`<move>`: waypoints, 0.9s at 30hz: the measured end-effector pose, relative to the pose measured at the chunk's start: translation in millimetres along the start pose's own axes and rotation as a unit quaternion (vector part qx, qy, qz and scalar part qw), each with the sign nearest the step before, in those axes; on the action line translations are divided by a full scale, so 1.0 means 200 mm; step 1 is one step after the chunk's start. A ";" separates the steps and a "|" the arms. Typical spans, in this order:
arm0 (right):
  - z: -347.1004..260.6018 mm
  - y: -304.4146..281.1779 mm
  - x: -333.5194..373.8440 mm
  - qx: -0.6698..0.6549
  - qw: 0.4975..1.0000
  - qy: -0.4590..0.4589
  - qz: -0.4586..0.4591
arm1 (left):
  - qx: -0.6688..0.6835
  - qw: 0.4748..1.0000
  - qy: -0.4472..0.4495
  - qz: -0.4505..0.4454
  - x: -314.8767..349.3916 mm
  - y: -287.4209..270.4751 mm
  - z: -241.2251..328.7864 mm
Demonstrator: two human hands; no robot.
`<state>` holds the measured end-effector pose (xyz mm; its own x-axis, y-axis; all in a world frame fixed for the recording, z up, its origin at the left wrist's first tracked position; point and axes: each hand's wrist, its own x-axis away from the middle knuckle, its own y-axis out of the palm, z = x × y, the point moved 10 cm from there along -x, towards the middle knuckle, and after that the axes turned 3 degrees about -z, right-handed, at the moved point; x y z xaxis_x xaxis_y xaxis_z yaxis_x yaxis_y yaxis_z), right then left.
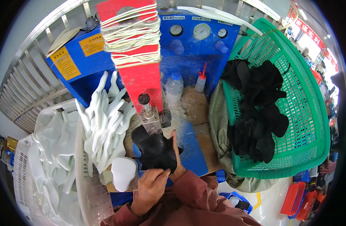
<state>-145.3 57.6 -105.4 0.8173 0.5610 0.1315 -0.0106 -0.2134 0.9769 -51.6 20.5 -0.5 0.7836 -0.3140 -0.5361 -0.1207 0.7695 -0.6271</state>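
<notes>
Pinches 1 black piece [156,150] at its near edge in closed grip of left hand [152,184], just before metal head [151,119]; touches right side with right hand [177,165], too hidden to tell how open. Best to smooth edge, keeping hands clear.

A black, sheet-like piece of soft-looking material [154,152], irregular in outline with lobed, curling edges, is held tilted and creased just in front of the red upright machine arm [143,83], its far edge near the arm's foot.
</notes>
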 end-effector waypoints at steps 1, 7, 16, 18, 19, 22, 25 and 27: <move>0.00 -0.02 0.02 0.008 1.000 -0.009 0.017 | 0.005 1.000 0.002 -0.002 0.01 0.00 0.02; 0.02 0.00 0.13 0.017 1.000 0.002 -0.021 | 0.014 0.999 0.017 -0.027 0.04 0.00 0.11; -0.07 0.04 0.24 -0.007 0.997 -0.030 -0.073 | 0.037 0.997 0.055 -0.042 0.03 0.04 0.17; -0.10 0.03 0.25 -0.017 0.996 -0.052 -0.069 | 0.044 0.996 0.061 -0.046 0.02 0.06 0.17; -0.12 0.05 0.25 -0.021 0.995 -0.056 -0.084 | 0.042 0.996 0.063 -0.046 0.02 0.07 0.17; -0.17 0.03 0.26 -0.008 0.994 -0.083 -0.065 | 0.038 0.996 0.071 -0.050 0.00 0.09 0.17; -0.22 -0.02 0.25 0.005 0.994 -0.104 -0.026 | 0.034 0.995 0.076 -0.057 -0.02 0.10 0.17; -0.24 -0.02 0.25 0.001 0.993 -0.109 -0.043 | 0.041 0.995 0.073 -0.060 -0.04 0.11 0.15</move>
<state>-132.5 124.5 -94.0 0.9208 0.3899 0.0084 0.0650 -0.1747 0.9825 -40.9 57.2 6.6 0.6913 -0.4794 -0.5407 0.0226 0.7623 -0.6469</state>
